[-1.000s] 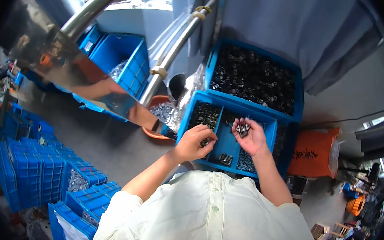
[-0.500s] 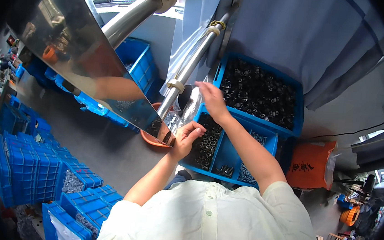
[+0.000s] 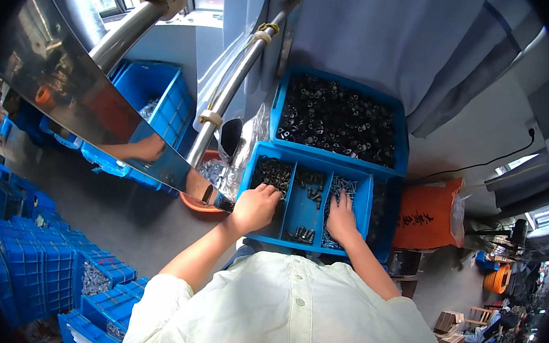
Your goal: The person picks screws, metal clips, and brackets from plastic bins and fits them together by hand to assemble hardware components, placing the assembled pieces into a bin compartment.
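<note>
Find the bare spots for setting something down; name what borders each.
Bare blue shows midway along the middle compartment, between loose parts at both ends. Grey floor lies open between the orange basin and stacked blue crates. Crowded: dark metal parts by the left hand, silvery screws under the right hand.

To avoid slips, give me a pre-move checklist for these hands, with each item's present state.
1. Right hand at the screws: ok.
2. Left hand at the left end of the divided tray: ok.
3. Left hand free of parts: cannot tell; its palm side is hidden.
4. Middle compartment parts in one group: not ok; they lie at both ends.
5. Black parts inside the far crate: ok.
</note>
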The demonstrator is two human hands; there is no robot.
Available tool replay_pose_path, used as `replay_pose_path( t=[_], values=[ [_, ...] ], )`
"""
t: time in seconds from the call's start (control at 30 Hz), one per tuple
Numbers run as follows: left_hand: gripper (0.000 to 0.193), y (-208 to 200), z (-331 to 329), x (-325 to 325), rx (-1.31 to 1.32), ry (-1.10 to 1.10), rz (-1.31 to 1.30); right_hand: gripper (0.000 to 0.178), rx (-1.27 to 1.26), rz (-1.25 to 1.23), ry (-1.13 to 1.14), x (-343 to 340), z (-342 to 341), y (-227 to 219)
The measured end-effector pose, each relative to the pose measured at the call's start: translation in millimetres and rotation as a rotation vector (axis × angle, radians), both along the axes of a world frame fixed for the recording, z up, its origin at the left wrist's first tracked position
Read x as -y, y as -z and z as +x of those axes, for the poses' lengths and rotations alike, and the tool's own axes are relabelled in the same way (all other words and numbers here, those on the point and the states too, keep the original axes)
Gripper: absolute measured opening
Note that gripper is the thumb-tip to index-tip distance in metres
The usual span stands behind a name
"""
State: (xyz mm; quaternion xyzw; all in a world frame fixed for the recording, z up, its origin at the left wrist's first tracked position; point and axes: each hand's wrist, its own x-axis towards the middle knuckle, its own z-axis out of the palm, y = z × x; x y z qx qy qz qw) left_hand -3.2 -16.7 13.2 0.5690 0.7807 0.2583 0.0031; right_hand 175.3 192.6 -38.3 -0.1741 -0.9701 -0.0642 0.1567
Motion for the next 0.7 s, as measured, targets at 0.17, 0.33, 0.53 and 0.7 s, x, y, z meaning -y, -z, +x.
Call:
replay_pose_path(
  t=[0.17,0.33,0.53,0.7],
  values=[
    [0.014,24,6,0,-0.13,-0.013,-0.241,0.034,0.354,-0.338,0.069,-8,-6,-23],
    [0.012,22,5,-1,-0.2,0.044,-0.209,0.03,0.304,-0.432,-0.034,-32,-5,-30],
    [0.006,16,4,2,0.128,0.019,0.015,0.016,-0.132,-1.235,0.169,-31,-8,-64],
    [0.005,1,8,-4,0.447,-0.076,0.297,0.014,-0.397,-1.628,0.184,-31,-2,-72]
  ],
)
